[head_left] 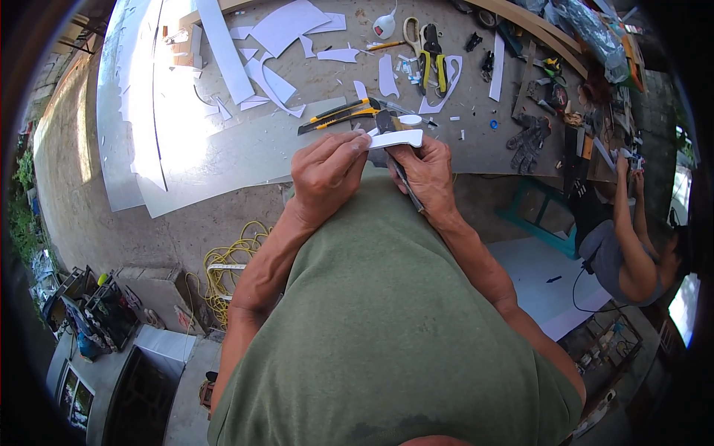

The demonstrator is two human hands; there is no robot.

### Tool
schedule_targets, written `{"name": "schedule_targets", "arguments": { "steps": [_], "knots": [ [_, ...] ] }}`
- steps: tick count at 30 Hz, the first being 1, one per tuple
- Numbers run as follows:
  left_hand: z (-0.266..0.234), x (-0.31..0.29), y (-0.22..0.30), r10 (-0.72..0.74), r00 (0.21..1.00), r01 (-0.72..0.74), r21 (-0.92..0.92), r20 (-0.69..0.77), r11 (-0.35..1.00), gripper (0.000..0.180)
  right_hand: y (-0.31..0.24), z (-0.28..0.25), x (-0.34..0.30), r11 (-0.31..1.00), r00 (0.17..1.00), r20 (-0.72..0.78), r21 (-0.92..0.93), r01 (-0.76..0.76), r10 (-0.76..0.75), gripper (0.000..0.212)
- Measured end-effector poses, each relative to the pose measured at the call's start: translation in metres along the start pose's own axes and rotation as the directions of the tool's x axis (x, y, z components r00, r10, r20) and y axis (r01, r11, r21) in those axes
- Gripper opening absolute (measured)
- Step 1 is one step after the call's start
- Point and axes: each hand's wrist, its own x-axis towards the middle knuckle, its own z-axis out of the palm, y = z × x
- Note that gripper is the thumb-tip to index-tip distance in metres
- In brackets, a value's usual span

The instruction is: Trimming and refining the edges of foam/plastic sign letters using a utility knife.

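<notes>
Close in front of my chest, at the table's near edge, a small white piece (pixel 398 139) with a curved, hooked end is held between both hands. My left hand (pixel 331 171) is closed, its fingertips pinching the piece's left end. My right hand (pixel 430 177) is closed around its right end from below. A dark grey flat strip (pixel 406 186) is also in my right hand, running down along the palm; its kind is not clear. Just beyond my fingers lie a yellow and black utility knife (pixel 341 115) and a small white oval piece (pixel 409 119).
White sheet offcuts (pixel 288 28) are scattered over the worktable (pixel 476 152). Farther back lie yellow-handled snips (pixel 431 63), scissors (pixel 411 33), and a squeeze bottle (pixel 384 26). Work gloves (pixel 529 141) rest at right. Another person (pixel 628 245) works at far right. Yellow cord (pixel 216 279) coils on the floor.
</notes>
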Motion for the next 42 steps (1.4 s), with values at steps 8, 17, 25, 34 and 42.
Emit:
{"name": "schedule_targets", "arguments": {
  "steps": [8, 17, 25, 34, 42],
  "knots": [
    [0.0, -0.002, -0.002, -0.033, 0.999, 0.032, -0.017, -0.016, 0.999, 0.024, -0.002, -0.001, 0.008, 0.983, 0.988, 0.134, 0.156, -0.096, 0.075, 0.013],
    [0.002, -0.002, -0.003, -0.096, 0.995, 0.095, -0.064, -0.008, 0.993, 0.024, -0.009, 0.005, 0.001, 0.998, 0.997, 0.055, 0.027, -0.059, 0.057, 0.009],
    [0.001, -0.001, -0.002, -0.056, 0.998, 0.056, -0.052, 0.011, 0.997, 0.025, -0.01, 0.007, -0.002, 0.991, 1.0, -0.007, -0.135, 0.005, -0.006, 0.011],
    [0.002, -0.003, -0.003, -0.028, 1.0, 0.028, -0.049, 0.009, 0.998, 0.026, -0.005, 0.004, -0.001, 0.993, 0.999, -0.034, -0.116, 0.036, -0.04, 0.009],
    [0.003, -0.002, -0.005, -0.01, 1.0, 0.011, -0.049, 0.011, 0.999, 0.027, -0.005, 0.003, 0.001, 0.996, 0.999, -0.036, -0.087, 0.032, -0.035, 0.009]
  ]
}}
